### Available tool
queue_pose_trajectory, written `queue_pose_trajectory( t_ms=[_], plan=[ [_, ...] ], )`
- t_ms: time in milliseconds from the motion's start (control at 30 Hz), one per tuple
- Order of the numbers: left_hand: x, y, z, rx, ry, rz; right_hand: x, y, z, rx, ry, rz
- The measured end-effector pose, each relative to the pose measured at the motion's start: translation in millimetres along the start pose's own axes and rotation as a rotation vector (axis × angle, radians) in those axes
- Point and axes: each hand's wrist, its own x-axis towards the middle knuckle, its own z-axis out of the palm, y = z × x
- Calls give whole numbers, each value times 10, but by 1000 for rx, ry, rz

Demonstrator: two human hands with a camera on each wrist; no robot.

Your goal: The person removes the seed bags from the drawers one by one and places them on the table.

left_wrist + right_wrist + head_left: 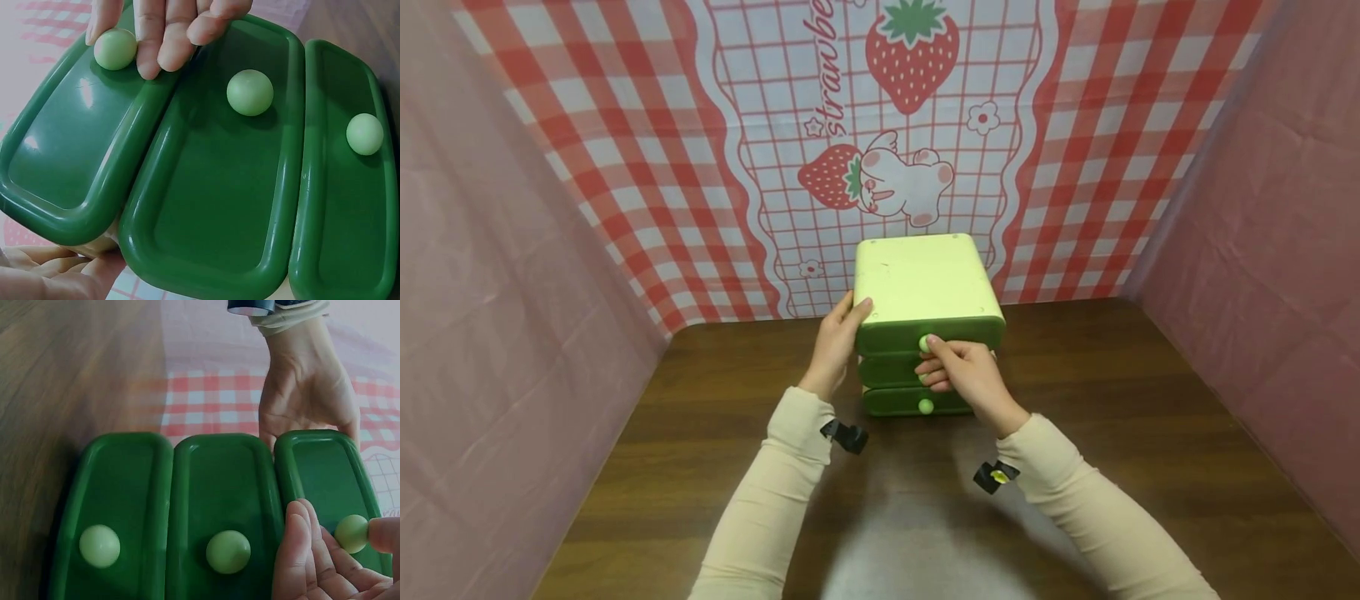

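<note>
A small drawer cabinet [925,279] with a pale yellow-green top and three dark green drawer fronts stands upright on the wooden table. Each front carries a round light green knob. My right hand [966,375] pinches the top drawer's knob [115,49] between thumb and index finger, its other fingers extended in front of the middle drawer [225,481]. Against the cabinet's left side rests my left hand [837,342], thumb at the top edge; some of its fingers are hidden behind the top drawer front [325,472] in the right wrist view. The bottom drawer's knob [926,406] is untouched.
Brown wooden table [722,467] surrounds the cabinet. Close behind it hangs a red-and-white checked cloth [1090,167] with strawberry prints. Pink cloth walls [497,333] close off both sides. Each wrist wears a small black camera [846,436].
</note>
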Motion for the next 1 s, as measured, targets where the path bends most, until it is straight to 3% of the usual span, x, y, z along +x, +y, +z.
queue_pose_trajectory(
  t_ms=[500, 1000],
  plan=[
    [-24, 8, -16, -24, -16, -12, -23, -30, -34, 78, -34, 102],
    [-19, -67, -48, 34, -39, -11, -443, 16, -14, 47, -84, 101]
  ],
)
